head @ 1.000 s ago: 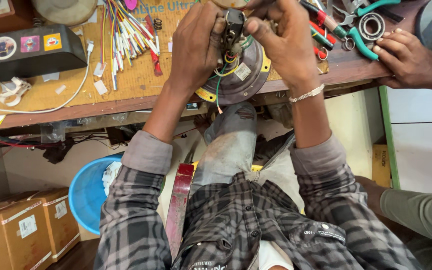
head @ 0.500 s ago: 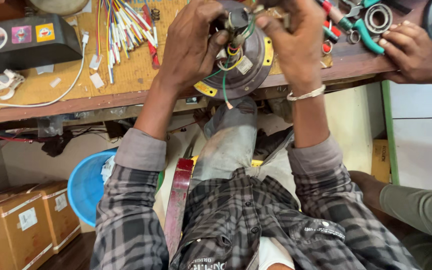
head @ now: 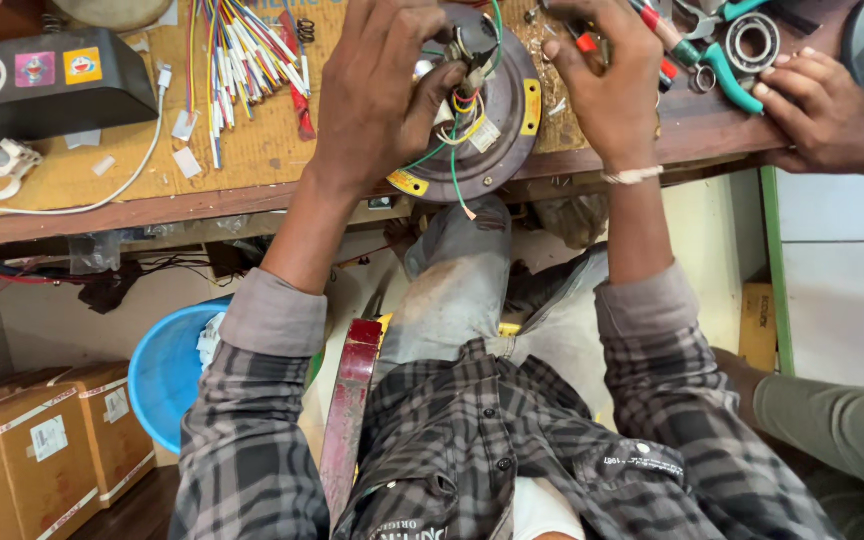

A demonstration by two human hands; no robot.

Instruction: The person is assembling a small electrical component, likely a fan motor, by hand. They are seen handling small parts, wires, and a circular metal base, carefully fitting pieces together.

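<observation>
At the far left of the wooden bench (head: pixel 252 165) lies a long black box (head: pixel 47 80) with round stickers on its top, and a white cable (head: pixel 102 195) curls from it past a few scraps of white paper. Next along, a bundle of coloured wires (head: pixel 237 60) with white ends lies fanned out flat, each one easy to pick out singly. Under the bench a blue tub (head: pixel 167 370) and taped cardboard boxes (head: pixel 27 450) sit on the floor, out of the way of the knees. The left hand (head: pixel 382 95) comes down on the left side of a round grey motor disc (head: pixel 497 110) that overhangs the bench edge toward the person; its fingers (head: pixel 427 95) are closed narrowly on the small knot of wires (head: pixel 467 85) rising from the disc's middle, seemingly to hold the leads up clear of the metal. A green wire (head: pixel 457 180) hangs loose off the disc's near rim. The right hand (head: pixel 612 95) rests at the disc's right side, its fingers curled around something with a red and dark tip (head: pixel 584 42); what that is, and how tightly it is gripped, I cannot tell, since the hand hides most of it. The disc thus sits between both hands, steadied from either side. Farther right lie green-handled pliers (head: pixel 727 75) and a steel bearing ring (head: pixel 752 40), and another person's hand (head: pixel 832 120) rests flat on the bench corner beside them.
</observation>
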